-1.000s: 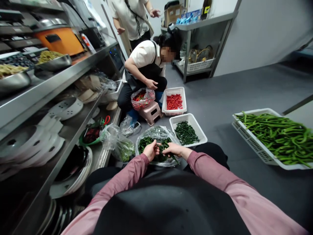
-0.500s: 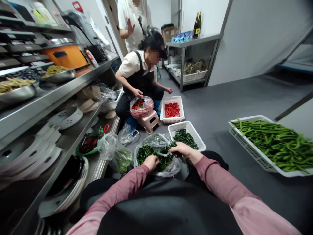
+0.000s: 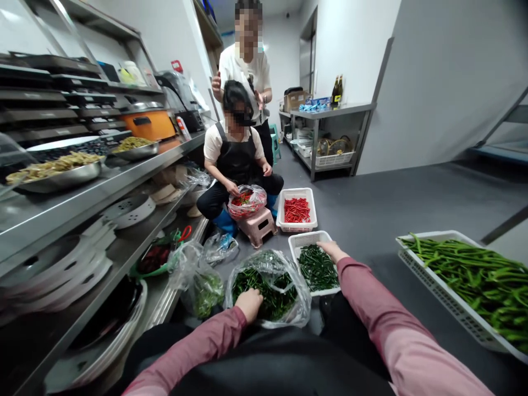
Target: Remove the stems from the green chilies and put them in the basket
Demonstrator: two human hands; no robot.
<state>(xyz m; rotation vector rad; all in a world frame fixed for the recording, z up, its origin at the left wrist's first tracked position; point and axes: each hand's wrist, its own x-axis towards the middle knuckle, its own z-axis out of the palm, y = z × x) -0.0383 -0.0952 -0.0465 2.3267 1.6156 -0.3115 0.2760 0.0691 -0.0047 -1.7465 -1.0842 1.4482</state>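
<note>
My left hand (image 3: 249,305) is at the front of a clear plastic bag (image 3: 303,308) full of thin green chillies (image 3: 274,294), its fingers closed together on the chillies. Just how many it pinches is hidden. My right hand (image 3: 330,251) reaches over the right side of a white perforated basket (image 3: 293,240) that holds more dark green chillies (image 3: 317,268). Its fingers stretch out above them, and I see nothing held in it. Left of the open bag lies a smaller knotted clear bag (image 3: 206,297) with pale green bits inside.
Ahead, a seated co-worker (image 3: 237,159) handles red chillies in a bag on a pink stool (image 3: 259,228), beside a white basket of red chillies (image 3: 297,212). Another person (image 3: 264,74) stands behind. A steel shelf (image 3: 136,170) runs along my left; a long green-vegetable basket (image 3: 457,308) is right.
My right hand has moved from the bag to over the white basket, no longer showing green chillies in it. My left hand stays at the bag. The view has tilted up; the co-worker's arm has drawn in.
</note>
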